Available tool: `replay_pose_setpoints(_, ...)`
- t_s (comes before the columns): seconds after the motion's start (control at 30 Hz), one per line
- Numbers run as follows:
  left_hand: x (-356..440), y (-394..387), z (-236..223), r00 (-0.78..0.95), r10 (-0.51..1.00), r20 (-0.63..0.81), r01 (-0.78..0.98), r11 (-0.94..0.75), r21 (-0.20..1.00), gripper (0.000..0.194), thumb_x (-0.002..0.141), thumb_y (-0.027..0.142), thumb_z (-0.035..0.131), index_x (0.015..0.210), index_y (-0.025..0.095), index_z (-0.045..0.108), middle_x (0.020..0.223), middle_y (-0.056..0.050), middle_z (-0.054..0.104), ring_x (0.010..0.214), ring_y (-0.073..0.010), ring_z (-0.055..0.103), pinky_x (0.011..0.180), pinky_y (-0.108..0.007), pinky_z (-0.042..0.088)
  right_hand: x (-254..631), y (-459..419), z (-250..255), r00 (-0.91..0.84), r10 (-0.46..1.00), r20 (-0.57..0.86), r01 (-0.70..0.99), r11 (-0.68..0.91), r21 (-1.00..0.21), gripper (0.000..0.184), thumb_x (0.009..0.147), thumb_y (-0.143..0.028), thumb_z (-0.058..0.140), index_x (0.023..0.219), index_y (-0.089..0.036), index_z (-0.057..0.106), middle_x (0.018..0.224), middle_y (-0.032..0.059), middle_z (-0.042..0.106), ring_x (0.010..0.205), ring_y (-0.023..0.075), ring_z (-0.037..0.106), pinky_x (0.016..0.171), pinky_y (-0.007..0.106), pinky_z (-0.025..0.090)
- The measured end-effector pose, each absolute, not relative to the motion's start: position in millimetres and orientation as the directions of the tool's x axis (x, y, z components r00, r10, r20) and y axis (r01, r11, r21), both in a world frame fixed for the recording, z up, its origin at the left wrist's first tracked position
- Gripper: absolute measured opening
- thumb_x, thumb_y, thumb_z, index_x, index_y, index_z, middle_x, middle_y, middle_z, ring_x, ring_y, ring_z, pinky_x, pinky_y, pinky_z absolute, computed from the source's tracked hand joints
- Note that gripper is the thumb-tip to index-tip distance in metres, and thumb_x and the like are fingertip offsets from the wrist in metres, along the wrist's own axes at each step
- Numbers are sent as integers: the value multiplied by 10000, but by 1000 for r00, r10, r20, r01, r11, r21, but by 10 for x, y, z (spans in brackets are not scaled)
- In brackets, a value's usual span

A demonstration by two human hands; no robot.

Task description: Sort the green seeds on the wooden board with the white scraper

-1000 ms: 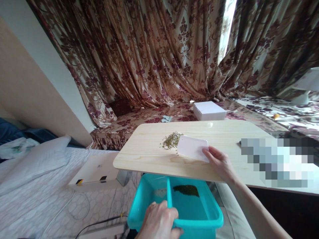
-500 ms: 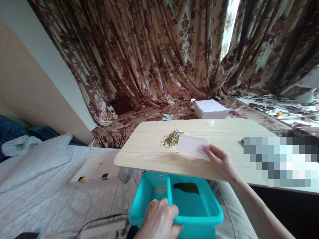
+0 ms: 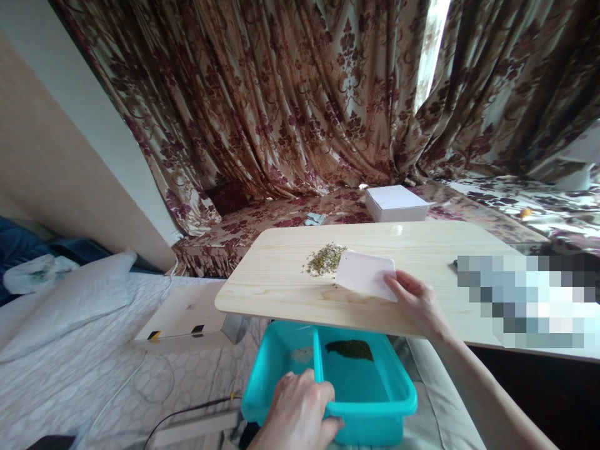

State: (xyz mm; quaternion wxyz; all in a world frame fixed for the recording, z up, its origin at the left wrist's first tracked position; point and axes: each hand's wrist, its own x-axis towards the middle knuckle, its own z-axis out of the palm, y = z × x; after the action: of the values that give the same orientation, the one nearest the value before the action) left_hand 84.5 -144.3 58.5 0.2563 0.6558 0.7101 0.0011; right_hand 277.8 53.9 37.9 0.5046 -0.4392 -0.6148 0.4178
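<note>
My right hand point(image 3: 415, 300) grips a pale, flat plastic scraper point(image 3: 365, 275) by its right end, just above the wooden tabletop point(image 3: 276, 287). Beside the scraper's left edge lies a loose pile of mixed green and white grains point(image 3: 325, 259). Below the table's near edge, my left hand point(image 3: 302, 403) is closed around the front rim of a turquoise two-compartment bin point(image 3: 365, 409). Green grains point(image 3: 350, 350) are gathered in the bin's right compartment. A small patch of white grains point(image 3: 301, 355) shows in the left one, partly behind my hand.
A white box point(image 3: 396, 203) stands behind the table on a flower-patterned surface, near a crumpled pale cloth point(image 3: 314, 219). To the left, a light carton point(image 3: 187, 319) sits on a quilted bed point(image 3: 89, 337). A blurred-out object point(image 3: 525, 300) is on the table's right side.
My right hand and the scraper have shifted very slightly to the right, away from the pile. My left hand keeps its hold on the bin.
</note>
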Motion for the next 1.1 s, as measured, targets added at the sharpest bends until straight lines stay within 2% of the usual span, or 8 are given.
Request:
replay_pose_setpoints(0.37,772,-1452,584,-25,942,-335,946,131,296,153,784,382,594,837,254,656,940,-16,623,953,-238,555,850,-353,367,2749,495,452,-201,944,261,89,283,-955,387,701,-522,656,853,-175,736,766,34,721,690,201,632,593,255,499)
replay_pose_setpoints(0.6,694,-1464,605,-58,944,-326,949,153,274,136,778,371,602,810,248,651,937,-11,630,953,-232,560,822,-329,364,2763,485,467,-318,922,222,99,266,-959,388,706,-526,650,873,-188,741,779,23,726,695,198,637,601,246,499)
replay_pose_setpoints(0.77,671,-1457,588,-61,941,-333,954,153,258,141,783,368,596,805,240,649,924,-12,631,958,-231,563,813,-319,362,2792,473,472,-435,889,141,77,193,-978,442,696,-544,654,889,-155,737,770,58,729,706,222,650,604,276,514)
replay_pose_setpoints(0.97,710,-1416,642,-39,943,-330,957,130,260,142,777,363,594,793,235,652,923,-22,634,954,-238,565,829,-332,372,2782,495,468,-103,974,203,38,208,-977,459,654,-571,675,869,-171,739,776,68,731,702,225,655,589,276,525)
replay_pose_setpoints(1.1,779,-1387,725,-21,927,-375,959,125,256,159,774,369,586,800,231,661,940,-37,634,942,-246,568,850,-356,382,2763,520,436,-132,963,234,53,242,-969,403,678,-527,673,872,-181,742,764,61,733,700,227,656,585,275,528)
